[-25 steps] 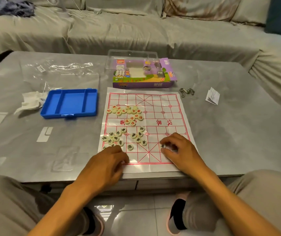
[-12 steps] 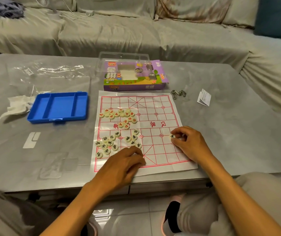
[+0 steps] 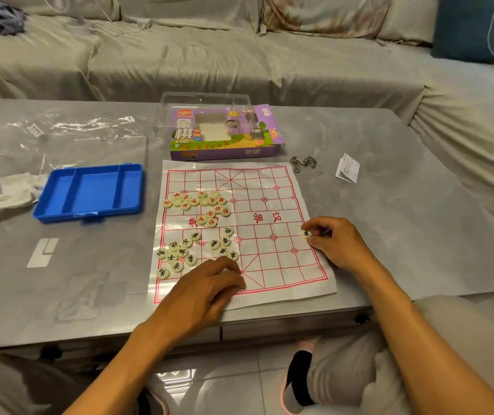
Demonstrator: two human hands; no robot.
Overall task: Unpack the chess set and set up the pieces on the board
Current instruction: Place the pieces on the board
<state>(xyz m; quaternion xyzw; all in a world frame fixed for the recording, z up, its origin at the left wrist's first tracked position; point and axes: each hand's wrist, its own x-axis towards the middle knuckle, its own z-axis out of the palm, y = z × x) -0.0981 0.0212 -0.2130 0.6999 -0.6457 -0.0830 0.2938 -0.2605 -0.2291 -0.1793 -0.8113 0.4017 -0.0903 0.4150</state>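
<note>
My right hand (image 3: 337, 244) pinched one black-marked piece (image 3: 305, 233) at the right edge of the paper board (image 3: 269, 265). My left hand (image 3: 207, 290) rested on the board's near edge, fingers curled; whether it held anything, I couldn't tell. Loose pieces (image 3: 198, 232) lay clustered on the board's left half.

On the grey table (image 3: 389, 235), the right hand (image 3: 334, 244) pinches a black-marked piece (image 3: 305, 234) at the paper xiangqi board's (image 3: 269, 265) right edge. The left hand (image 3: 207, 290) rests on the board's near edge, beside the black-marked pieces (image 3: 186, 250). Red-marked pieces (image 3: 201, 205) cluster farther back; a blue tray (image 3: 90, 190) lies toward the table's left edge.
</note>
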